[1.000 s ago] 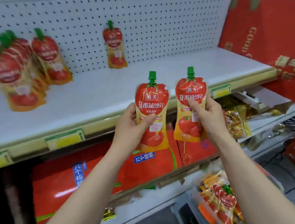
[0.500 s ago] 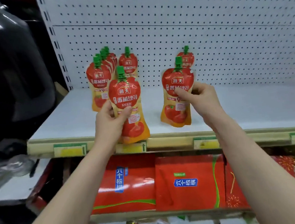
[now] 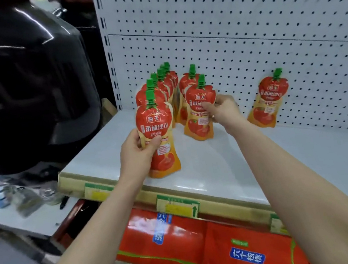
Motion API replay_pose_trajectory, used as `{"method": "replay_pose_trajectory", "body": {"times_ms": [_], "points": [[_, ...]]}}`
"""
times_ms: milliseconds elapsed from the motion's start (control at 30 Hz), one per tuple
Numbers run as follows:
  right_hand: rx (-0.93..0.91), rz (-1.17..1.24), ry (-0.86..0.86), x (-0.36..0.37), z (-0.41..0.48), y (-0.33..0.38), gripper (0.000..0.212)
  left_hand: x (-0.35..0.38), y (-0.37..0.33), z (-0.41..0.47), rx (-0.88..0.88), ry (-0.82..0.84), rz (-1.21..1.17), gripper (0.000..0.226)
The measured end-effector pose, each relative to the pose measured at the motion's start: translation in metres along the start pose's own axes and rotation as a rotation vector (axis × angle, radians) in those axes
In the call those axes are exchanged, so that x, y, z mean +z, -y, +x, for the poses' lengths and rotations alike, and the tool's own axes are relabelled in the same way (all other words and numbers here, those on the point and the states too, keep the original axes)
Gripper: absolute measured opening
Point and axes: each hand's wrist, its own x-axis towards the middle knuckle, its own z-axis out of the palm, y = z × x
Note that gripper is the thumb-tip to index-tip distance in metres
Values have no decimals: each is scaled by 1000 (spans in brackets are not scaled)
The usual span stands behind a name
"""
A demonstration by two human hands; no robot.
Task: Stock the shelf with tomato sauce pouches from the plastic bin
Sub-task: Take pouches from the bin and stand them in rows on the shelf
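Head view: two tomato sauce pouches are held upright over the white shelf (image 3: 218, 166). The left hand (image 3: 136, 154) grips the near pouch (image 3: 157, 132) at its middle, with the thumb curled across the printed front. Its long axis is vertical, green cap up, label toward the camera, bottom close to the shelf's front edge; I cannot tell if it touches the shelf. The right hand (image 3: 225, 111) pinches the far pouch (image 3: 199, 114) at its right edge. This one also points cap up, its top leaning a little to the right, its bottom on the shelf. A row of pouches (image 3: 165, 83) stands behind, at the shelf's left end. A single pouch (image 3: 268, 103) leans on the pegboard (image 3: 244, 32), well apart to the right. Red packs (image 3: 241, 252) lie below the shelf.
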Motion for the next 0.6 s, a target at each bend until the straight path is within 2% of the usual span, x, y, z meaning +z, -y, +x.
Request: {"method": "replay_pose_trajectory", "body": {"times_ms": [233,300,400,600], "points": [[36,33,-16,23,32,-5,5,-1,-1,11,-13,-32,-11,23],[24,40,-2,27,39,-7,11,-1,-2,13,-15,-35,-14,24],[0,43,1,30,42,-8,5,0,-2,13,-9,-20,-18,25],[-15,8,-11,25,36,-3,22,6,0,13,7,23,-28,26]]}}
